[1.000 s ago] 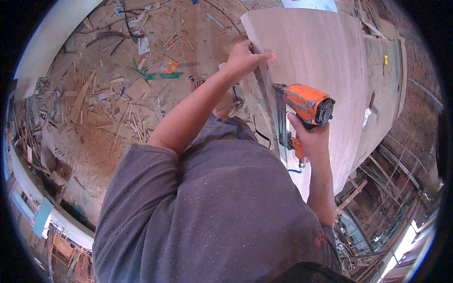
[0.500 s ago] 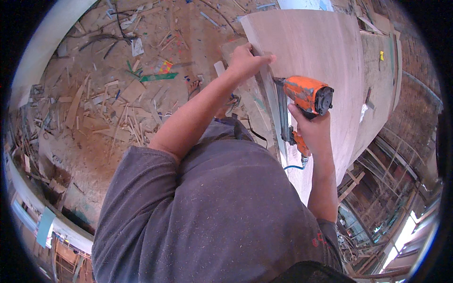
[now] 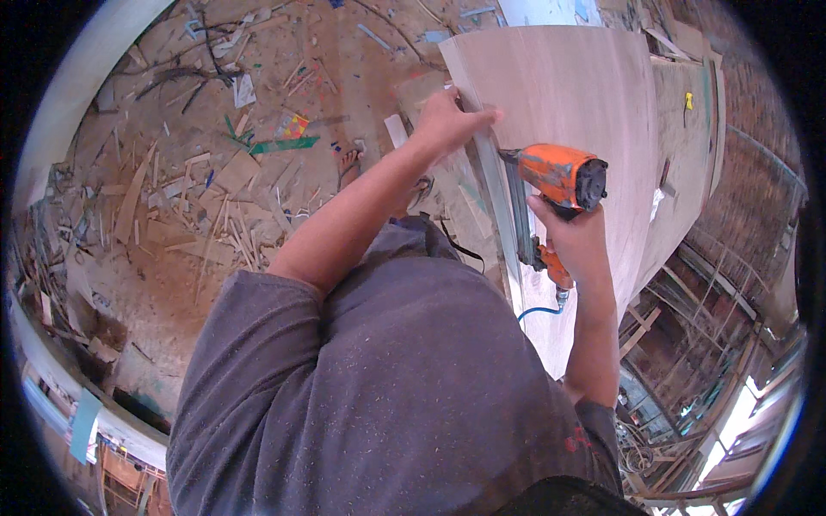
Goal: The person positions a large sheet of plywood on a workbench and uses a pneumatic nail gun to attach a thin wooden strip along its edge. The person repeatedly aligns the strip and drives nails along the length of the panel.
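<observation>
A pale wooden panel (image 3: 576,90) lies before me, its left edge running toward my body. My left hand (image 3: 452,123) grips that edge near the far corner, thumb stretched over the top and fingers partly hidden down the side. In my right hand (image 3: 578,245) is an orange and black nail gun (image 3: 557,172), held by its handle. Its nose points left, at or very close to the panel's edge; whether it touches, I cannot tell. From the handle's base trails a thin blue air hose (image 3: 540,310).
Wood offcuts (image 3: 232,225), a green strip (image 3: 286,144) and branch-like sticks litter the floor at left. More boards (image 3: 688,146) lie beyond the panel's right side, with a small yellow object (image 3: 688,101) on them. Timber pieces (image 3: 641,331) are piled at the lower right.
The nail gun has shifted very slightly toward me, and more of the blue hose shows. My left hand keeps its hold on the panel's edge.
</observation>
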A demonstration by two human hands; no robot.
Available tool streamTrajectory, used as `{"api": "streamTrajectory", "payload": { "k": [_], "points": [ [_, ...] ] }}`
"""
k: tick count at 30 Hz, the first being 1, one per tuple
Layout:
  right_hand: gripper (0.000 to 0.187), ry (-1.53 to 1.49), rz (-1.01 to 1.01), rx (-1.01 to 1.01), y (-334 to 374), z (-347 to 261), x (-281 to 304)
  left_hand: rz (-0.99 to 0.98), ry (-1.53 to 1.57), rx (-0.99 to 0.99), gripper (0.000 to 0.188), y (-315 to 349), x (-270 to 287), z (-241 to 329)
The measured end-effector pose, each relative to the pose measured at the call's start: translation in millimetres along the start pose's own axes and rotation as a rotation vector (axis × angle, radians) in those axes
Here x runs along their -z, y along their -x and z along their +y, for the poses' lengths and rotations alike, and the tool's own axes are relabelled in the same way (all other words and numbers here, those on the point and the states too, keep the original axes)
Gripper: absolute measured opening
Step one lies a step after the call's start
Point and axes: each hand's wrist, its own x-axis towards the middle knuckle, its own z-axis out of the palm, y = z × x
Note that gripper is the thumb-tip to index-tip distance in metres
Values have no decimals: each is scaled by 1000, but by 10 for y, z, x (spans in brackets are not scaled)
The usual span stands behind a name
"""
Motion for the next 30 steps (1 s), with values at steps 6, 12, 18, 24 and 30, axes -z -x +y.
{"api": "streamTrajectory", "payload": {
  "k": [6, 12, 18, 24, 30],
  "points": [
    [27, 68, 17, 57, -102, -55, -29, 156, 158, -222, 64, -349, 256, 24],
    [26, 70, 13, 71, -114, -86, -40, 150, -4, -125, 58, -568, 442, 227],
    [36, 120, -33, 14, -115, -103, 2, 120, -18, -115, 60, -570, 490, 206],
    [29, 36, -9, 14, -245, -279, -34, 160, -22, -156, 47, -618, 513, 241],
    [34, 63, -48, 67, -424, -477, -57, 196, 18, -131, 47, -579, 513, 284]
  ]
}}
